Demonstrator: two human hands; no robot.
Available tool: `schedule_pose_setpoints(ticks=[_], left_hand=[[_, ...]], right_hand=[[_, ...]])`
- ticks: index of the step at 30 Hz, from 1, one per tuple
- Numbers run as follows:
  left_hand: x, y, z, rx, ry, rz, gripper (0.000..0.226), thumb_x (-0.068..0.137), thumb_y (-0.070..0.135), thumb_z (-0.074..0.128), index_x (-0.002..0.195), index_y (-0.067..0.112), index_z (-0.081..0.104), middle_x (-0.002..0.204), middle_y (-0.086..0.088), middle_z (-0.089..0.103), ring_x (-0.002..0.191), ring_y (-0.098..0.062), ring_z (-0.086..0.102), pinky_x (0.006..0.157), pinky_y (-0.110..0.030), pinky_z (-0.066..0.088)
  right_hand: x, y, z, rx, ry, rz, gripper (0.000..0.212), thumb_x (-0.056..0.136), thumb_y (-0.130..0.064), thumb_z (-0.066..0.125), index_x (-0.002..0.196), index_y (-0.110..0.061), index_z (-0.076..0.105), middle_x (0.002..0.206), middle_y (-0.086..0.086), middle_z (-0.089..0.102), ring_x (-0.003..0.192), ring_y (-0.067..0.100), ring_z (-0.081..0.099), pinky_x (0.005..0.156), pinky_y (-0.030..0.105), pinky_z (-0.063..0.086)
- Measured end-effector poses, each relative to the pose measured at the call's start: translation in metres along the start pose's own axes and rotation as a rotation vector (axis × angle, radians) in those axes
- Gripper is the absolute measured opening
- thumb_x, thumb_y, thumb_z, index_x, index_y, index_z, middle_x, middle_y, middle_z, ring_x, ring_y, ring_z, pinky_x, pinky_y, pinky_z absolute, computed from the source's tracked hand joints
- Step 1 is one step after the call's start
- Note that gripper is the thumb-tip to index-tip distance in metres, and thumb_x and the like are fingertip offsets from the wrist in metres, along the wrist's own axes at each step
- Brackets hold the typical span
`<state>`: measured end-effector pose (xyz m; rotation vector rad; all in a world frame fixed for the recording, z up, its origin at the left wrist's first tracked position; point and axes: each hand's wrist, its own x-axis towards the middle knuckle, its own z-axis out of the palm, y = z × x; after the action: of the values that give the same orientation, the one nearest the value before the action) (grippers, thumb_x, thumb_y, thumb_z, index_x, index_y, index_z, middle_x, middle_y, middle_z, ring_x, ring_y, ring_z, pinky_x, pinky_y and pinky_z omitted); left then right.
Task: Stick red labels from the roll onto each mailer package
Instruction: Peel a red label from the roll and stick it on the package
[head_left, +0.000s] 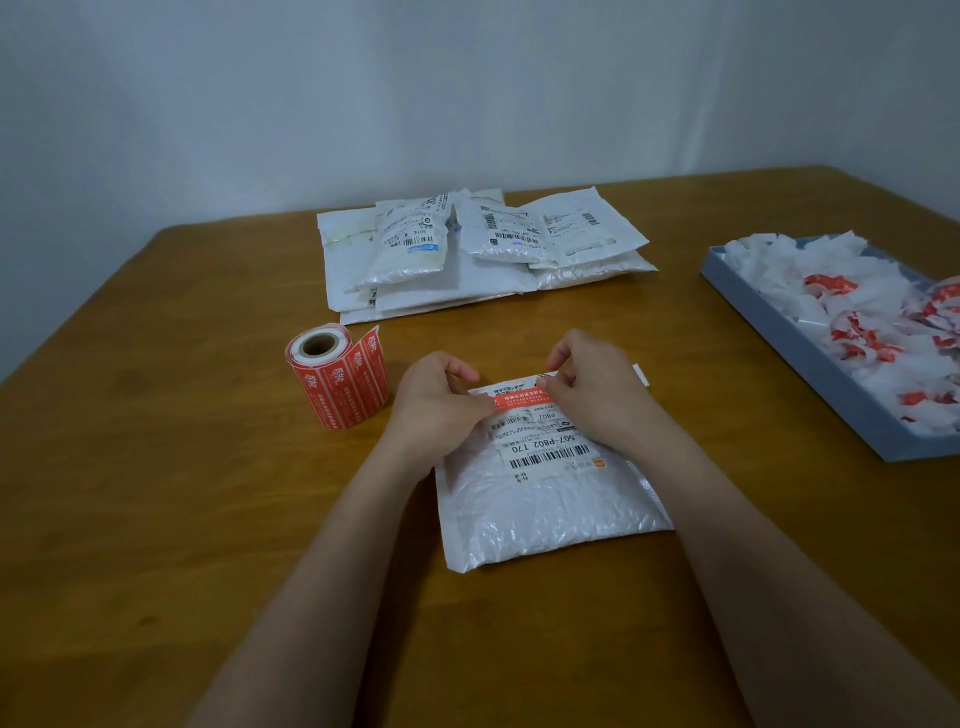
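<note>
Both hands are working at the far end of a white mailer (545, 499) that is lying flat on the wooden table (182, 519), close to its near edge and about midway along it. Left hand (439, 397), fingers curled, is pinching the left end of a red label (522, 401); right hand (597, 387), fingers likewise curled, is pinching the label's right end. Between the two hands the label is stretching across the mailer's far edge, just above the printed address sticker (545, 441) with its barcode. Whether the label is already adhering along its whole length cannot be told.

Left of the mailer, near but apart from it, the label roll (337, 382) is standing on the table with its cardboard core facing up and a loose tail of red labels curling off its right side. Toward the far edge of the table, a pile of white mailers (478, 249) is lying in overlapping layers, printed stickers showing on the upper ones. Along the right edge, a shallow blue tray (810, 358) is holding crumpled white backing scraps (810, 280), several marked with red.
</note>
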<state>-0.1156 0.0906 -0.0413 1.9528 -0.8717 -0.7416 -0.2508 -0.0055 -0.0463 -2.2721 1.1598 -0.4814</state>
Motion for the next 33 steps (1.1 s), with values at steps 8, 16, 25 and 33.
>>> schedule_pose_setpoints(ticks=[8,16,25,33], left_hand=[[-0.0017,0.0010,0.0027,0.101,0.012,0.026,0.030,0.080,0.015,0.077,0.102,0.019,0.056,0.091,-0.002,0.064,0.079,-0.012,0.063,0.056,-0.020,0.044],[-0.0013,0.0006,0.0039,0.149,0.010,0.034,0.033,0.078,0.014,0.079,0.101,0.020,0.055,0.092,-0.004,0.067,0.081,-0.013,0.065,0.054,-0.018,0.042],[-0.0007,0.0015,0.0088,0.290,0.064,0.086,0.036,0.073,0.018,0.081,0.095,0.025,0.054,0.101,-0.001,0.063,0.091,-0.016,0.060,0.065,-0.026,0.046],[-0.0012,0.0034,0.0046,0.349,0.071,0.049,0.041,0.070,0.024,0.084,0.099,0.024,0.055,0.099,0.001,0.065,0.091,-0.017,0.063,0.081,-0.041,0.055]], right_hand=[[-0.0002,0.0011,0.0035,-0.015,0.016,-0.014,0.014,0.092,-0.018,0.063,0.093,-0.019,0.048,0.083,-0.005,0.054,0.080,0.010,0.051,0.054,0.015,0.030],[-0.0004,0.0030,0.0049,-0.044,0.005,-0.042,0.014,0.092,-0.017,0.062,0.094,-0.019,0.048,0.085,-0.002,0.056,0.077,0.009,0.053,0.053,0.016,0.030],[0.0002,0.0015,0.0036,-0.031,0.010,-0.039,0.018,0.090,-0.013,0.064,0.094,-0.019,0.048,0.086,0.000,0.059,0.071,0.007,0.052,0.052,0.016,0.033],[-0.0005,-0.0006,0.0016,-0.019,0.000,-0.028,0.022,0.087,-0.012,0.069,0.092,-0.020,0.049,0.088,0.000,0.060,0.079,0.010,0.055,0.056,0.015,0.036]])
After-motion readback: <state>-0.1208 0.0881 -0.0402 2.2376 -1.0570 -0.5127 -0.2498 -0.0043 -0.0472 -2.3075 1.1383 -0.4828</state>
